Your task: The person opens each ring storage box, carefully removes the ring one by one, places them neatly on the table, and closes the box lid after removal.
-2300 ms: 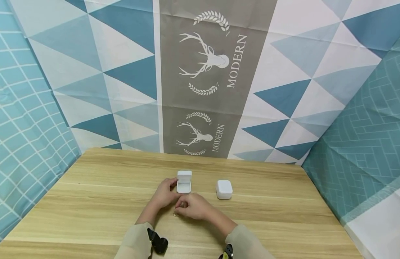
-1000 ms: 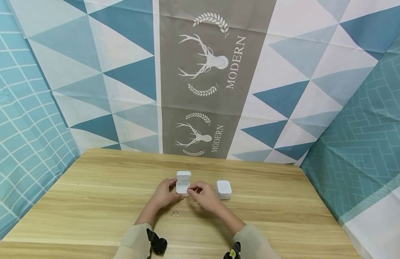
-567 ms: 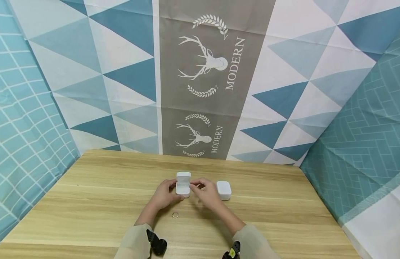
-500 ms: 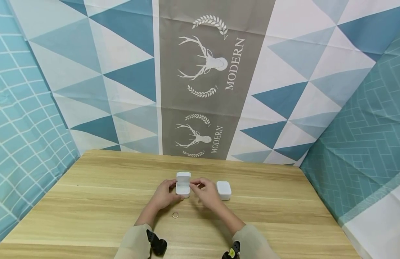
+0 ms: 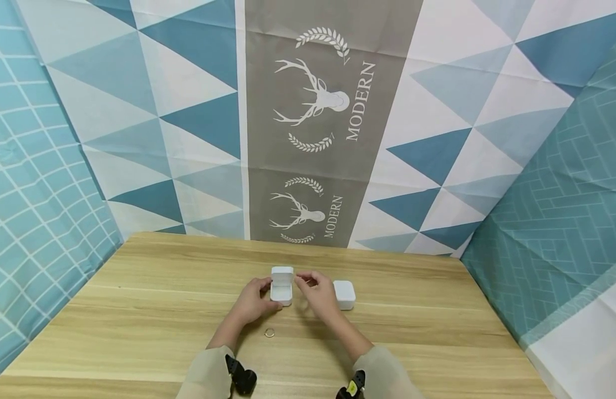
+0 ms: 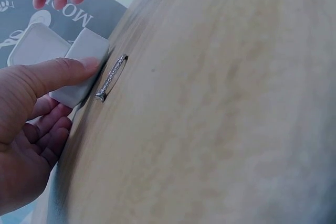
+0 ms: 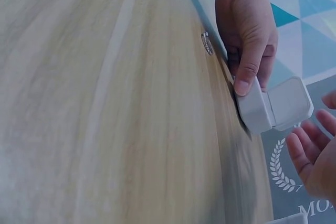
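A small white ring box (image 5: 281, 294) stands on the table with its lid (image 5: 282, 273) raised. My left hand (image 5: 255, 299) grips its base, the thumb (image 6: 79, 69) across the front and the fingers curled at the side and behind. Just right of the lid is my right hand (image 5: 317, 293), its fingers (image 7: 310, 145) loosely bent and holding nothing. Nearer to me on the wood lies a thin ring (image 5: 270, 333); a row of small stones shows along this ring (image 6: 112, 78) in the left wrist view.
A second white box (image 5: 345, 295), its lid down, stands close beside my right hand. Both sit on a wood-grain table (image 5: 412, 343). Behind rises a patterned cloth backdrop (image 5: 308, 133), and a blue tiled cloth (image 5: 33, 183) hangs at the left.
My right hand has let go of the ring near the front, reached over to the box's front, then drawn back to the right of its lid. My left hand keeps its grip.
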Motion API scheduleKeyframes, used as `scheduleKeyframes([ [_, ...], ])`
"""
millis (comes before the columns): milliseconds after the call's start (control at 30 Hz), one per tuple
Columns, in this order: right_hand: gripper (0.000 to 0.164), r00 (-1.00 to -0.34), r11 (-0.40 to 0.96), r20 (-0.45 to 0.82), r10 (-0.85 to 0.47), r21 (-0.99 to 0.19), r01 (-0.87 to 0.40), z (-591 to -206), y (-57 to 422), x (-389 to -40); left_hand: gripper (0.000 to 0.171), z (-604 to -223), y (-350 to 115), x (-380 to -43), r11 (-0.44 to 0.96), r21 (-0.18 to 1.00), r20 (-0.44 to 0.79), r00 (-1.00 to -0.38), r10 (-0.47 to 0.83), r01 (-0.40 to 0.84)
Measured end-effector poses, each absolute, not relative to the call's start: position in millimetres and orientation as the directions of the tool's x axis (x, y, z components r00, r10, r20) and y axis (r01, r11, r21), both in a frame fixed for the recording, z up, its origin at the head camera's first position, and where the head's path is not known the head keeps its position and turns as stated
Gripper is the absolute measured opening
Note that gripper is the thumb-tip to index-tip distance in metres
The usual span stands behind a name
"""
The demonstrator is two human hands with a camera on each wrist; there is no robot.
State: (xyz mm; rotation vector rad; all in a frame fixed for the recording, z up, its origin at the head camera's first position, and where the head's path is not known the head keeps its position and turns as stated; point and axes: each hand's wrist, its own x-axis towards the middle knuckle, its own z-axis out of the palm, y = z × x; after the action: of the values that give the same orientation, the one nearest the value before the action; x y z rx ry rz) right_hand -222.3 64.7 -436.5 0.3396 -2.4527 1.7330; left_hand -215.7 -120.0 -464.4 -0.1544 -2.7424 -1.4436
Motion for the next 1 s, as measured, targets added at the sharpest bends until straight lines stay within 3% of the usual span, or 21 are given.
scheduleKeyframes([
  [1000,0.032,-0.985,0.262,0.166,-0.053,-0.949,-0.174,-436,50,-233,0.068,-462,-120,-215,0.561,0.819,0.097,-0.993,0.072,0.121],
])
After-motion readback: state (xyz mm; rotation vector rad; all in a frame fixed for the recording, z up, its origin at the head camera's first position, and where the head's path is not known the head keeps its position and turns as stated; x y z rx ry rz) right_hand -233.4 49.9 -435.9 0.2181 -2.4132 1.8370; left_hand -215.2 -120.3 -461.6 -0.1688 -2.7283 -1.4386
